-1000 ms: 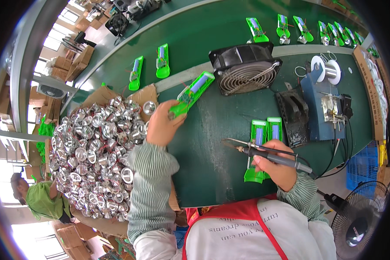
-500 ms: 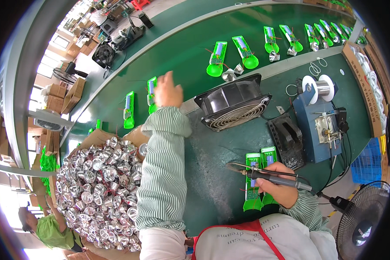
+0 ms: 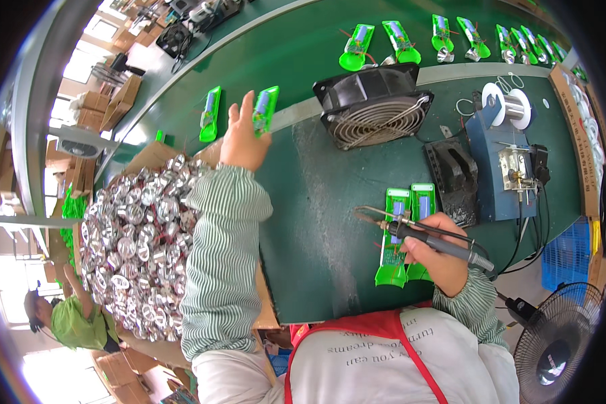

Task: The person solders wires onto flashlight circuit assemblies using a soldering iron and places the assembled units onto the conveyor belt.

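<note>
My left hand [image 3: 244, 145] is raised over the edge of the green work surface, its thumb and fingers closed around a green plastic housing [image 3: 265, 110] with a blue cell in it. My right hand [image 3: 439, 252] grips a soldering iron [image 3: 438, 246] whose thin curved wire guide and tip point left. Under the iron, two more green housings [image 3: 390, 266] lie side by side on the bench, each with a blue cell; a circuit board shows in the left one. The iron and my fingers partly cover both.
Left of my forearm sits a carton heaped with shiny reflector cups [image 3: 138, 252]. A black box fan [image 3: 374, 111], a black iron stand [image 3: 451, 175] and a blue solder feeder [image 3: 505, 161] stand ahead and right. Several green housings [image 3: 357, 47] line the far belt; one housing [image 3: 210, 114] lies near my left hand.
My left hand has lifted the green housing off the far belt and drawn it nearer and rightward. The view has shifted downward. My right hand still holds the soldering iron over the two housings.
</note>
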Motion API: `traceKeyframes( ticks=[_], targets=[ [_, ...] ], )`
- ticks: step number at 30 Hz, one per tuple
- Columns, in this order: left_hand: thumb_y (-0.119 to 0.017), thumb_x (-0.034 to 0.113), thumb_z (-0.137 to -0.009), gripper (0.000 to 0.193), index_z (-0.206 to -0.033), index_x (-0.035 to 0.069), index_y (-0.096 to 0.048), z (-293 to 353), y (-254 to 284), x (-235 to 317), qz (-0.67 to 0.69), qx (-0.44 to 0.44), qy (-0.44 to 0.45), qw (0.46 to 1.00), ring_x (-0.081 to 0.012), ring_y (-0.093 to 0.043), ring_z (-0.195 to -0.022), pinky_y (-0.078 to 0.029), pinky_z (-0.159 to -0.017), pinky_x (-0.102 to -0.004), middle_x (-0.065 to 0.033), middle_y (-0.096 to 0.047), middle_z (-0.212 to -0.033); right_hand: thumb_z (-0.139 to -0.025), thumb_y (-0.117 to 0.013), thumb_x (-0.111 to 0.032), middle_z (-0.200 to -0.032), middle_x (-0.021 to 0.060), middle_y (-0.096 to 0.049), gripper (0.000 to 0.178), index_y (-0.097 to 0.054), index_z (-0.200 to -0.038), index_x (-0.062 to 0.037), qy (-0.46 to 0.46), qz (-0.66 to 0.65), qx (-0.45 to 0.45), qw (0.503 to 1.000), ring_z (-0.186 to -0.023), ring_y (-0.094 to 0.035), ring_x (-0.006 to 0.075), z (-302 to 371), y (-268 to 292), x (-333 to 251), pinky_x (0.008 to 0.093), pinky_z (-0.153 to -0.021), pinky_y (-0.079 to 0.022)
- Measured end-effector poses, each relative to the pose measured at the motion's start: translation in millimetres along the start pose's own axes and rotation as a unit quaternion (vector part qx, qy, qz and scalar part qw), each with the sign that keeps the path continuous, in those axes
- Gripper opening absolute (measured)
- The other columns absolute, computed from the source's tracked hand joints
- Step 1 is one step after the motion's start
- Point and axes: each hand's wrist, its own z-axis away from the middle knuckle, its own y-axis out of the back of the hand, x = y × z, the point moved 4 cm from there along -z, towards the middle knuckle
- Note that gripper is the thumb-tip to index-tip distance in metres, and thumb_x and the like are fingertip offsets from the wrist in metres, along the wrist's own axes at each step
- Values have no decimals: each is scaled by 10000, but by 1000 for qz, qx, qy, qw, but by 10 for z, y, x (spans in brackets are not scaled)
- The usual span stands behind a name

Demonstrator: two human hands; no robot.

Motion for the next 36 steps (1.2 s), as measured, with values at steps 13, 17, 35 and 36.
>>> traceKeyframes(
  ticks=[13, 17, 35, 36],
  targets=[
    [-622, 15, -709, 691, -1333, 103, -340, 2375, -123, 821, 11, -89, 32, 996, -392, -467, -1038, -414, -874, -424, -223, -280, -1370, -798, -602, -3, -728, 122, -621, 158, -495, -911, 28, 18, -9, -7, 1000, -585, -595, 129, 265, -78, -29, 238, -533, -504],
    [-643, 42, -710, 715, -1346, 115, -325, 2549, -41, 765, 45, -52, 40, 997, -382, -469, -1027, -414, -872, -425, -213, -257, -1387, -799, -602, -4, -724, 126, -620, 156, -495, -908, 27, 17, -6, -27, 999, -584, -594, 131, 308, -166, -27, 238, -532, -500],
    [-594, 105, -839, 150, -763, -25, -602, 3224, 275, -877, 295, 112, 394, 863, -30, -448, -552, -327, -497, -182, 29, -530, -607, -790, -592, 17, -752, 140, -612, 180, -490, -938, 34, 10, 13, -83, 996, -608, -594, 145, 343, -377, -19, 261, -554, -509],
    [-594, 105, -839, 150, -763, -25, -602, 3164, 281, -799, 297, 107, 388, 866, -30, -448, -552, -327, -497, -182, 29, -530, -607, -790, -592, 17, -752, 140, -612, 180, -490, -938, 34, 12, 13, -75, 997, -608, -594, 145, 345, -363, -10, 261, -554, -509]
  ],
)
